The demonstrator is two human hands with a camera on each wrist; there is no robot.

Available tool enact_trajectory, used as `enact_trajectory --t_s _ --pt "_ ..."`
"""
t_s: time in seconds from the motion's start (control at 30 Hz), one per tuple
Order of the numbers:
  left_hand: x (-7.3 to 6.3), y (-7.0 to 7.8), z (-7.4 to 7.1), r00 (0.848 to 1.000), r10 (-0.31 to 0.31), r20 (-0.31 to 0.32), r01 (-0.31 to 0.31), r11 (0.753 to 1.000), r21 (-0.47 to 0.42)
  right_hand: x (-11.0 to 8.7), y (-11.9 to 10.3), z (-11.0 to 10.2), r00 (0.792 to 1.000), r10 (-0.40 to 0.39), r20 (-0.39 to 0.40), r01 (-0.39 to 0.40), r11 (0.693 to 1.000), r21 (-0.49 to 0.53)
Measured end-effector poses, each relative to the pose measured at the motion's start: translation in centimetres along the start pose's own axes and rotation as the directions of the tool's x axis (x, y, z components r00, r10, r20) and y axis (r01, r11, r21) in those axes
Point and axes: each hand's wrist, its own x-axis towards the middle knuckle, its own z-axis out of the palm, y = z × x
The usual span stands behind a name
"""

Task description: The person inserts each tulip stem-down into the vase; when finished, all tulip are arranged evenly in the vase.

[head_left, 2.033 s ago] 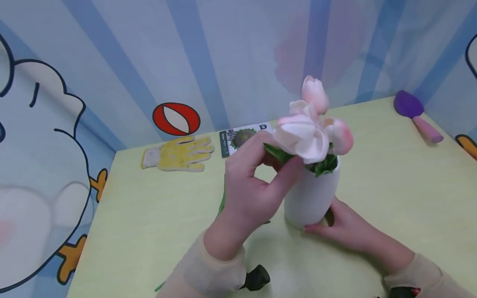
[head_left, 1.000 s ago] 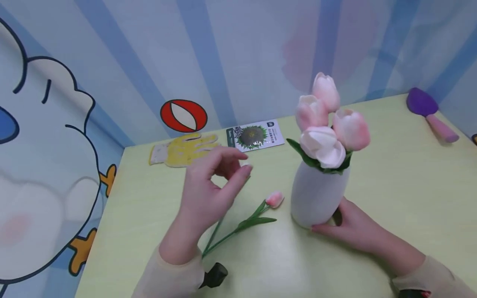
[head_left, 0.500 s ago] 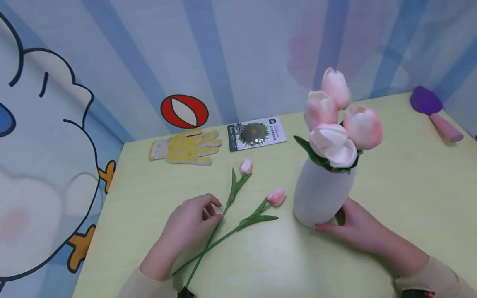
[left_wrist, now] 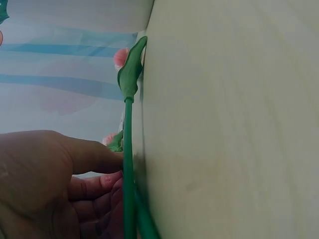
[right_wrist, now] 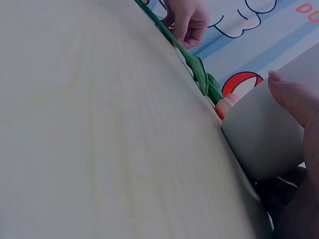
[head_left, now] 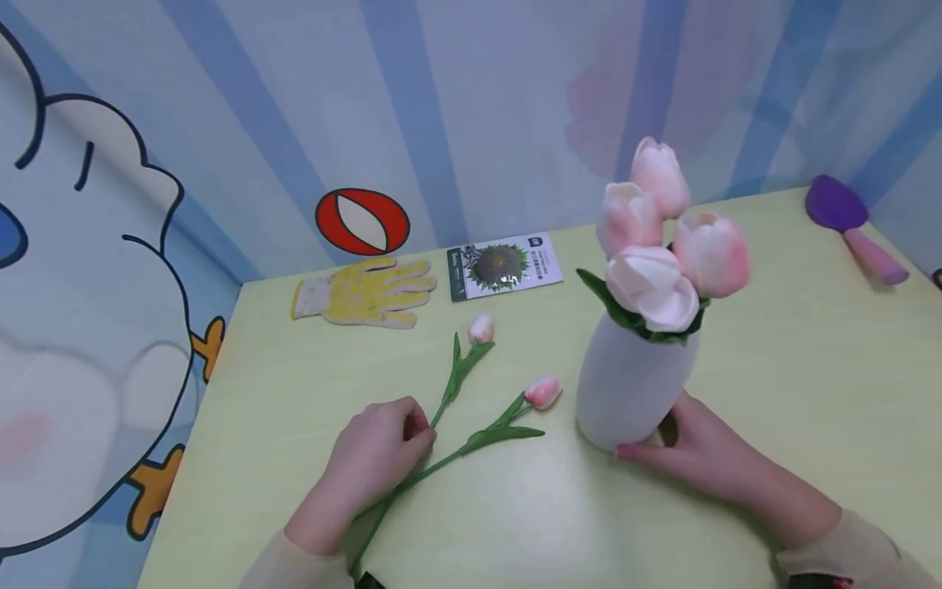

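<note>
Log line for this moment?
left hand: pinches tulip stem; right hand: holds white vase near base; vase: four blooms; table: two tulips

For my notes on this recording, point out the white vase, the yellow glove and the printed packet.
White vase (head_left: 634,383): head view, on the middle of its outer wall.
Yellow glove (head_left: 362,294): head view, on its palm.
Printed packet (head_left: 504,267): head view, on the round plant picture.

Red letters (right_wrist: 307,12) reading "DU" stand on the far backdrop (head_left: 500,114), while the packet's (head_left: 504,267) print is too small to read.
</note>
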Motion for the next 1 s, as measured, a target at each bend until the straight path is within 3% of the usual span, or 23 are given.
enact_trajectory --t_s 0.17,0.5,0.63,0.8,0.9,1.0 --pt "0.0 -0.3 -0.2 1.000 0.001 -0.028 -0.002 0.999 -0.040 0.3 0.1 0.0 1.000 0.014 0.003 -0.013 0.999 -0.040" --pt "0.1 -0.3 -0.7 0.998 -0.020 0.052 0.025 0.994 -0.107 0.0 0.0 0.1 0.999 0.041 -0.007 -0.042 0.997 -0.061" --pt "-0.1 0.0 -1.6 0.999 -0.035 0.012 0.036 0.978 -0.207 -0.3 0.0 0.0 0.999 0.033 -0.011 -0.033 0.997 -0.071" --pt "-1.0 1.5 -4.4 0.993 -0.050 -0.111 0.005 0.927 -0.374 -0.2 -0.5 -0.1 1.000 0.004 -0.016 -0.004 0.999 -0.050" --pt "-1.8 2.9 -6.1 0.976 -0.034 -0.214 -0.074 0.876 -0.476 -0.2 -0.6 -0.1 1.000 0.012 -0.019 -0.013 0.999 -0.039" --pt "-2.7 4.7 -7.6 0.950 0.005 -0.313 -0.188 0.808 -0.558 -0.2 -0.5 -0.1 1.000 0.013 -0.025 -0.013 1.000 -0.026"
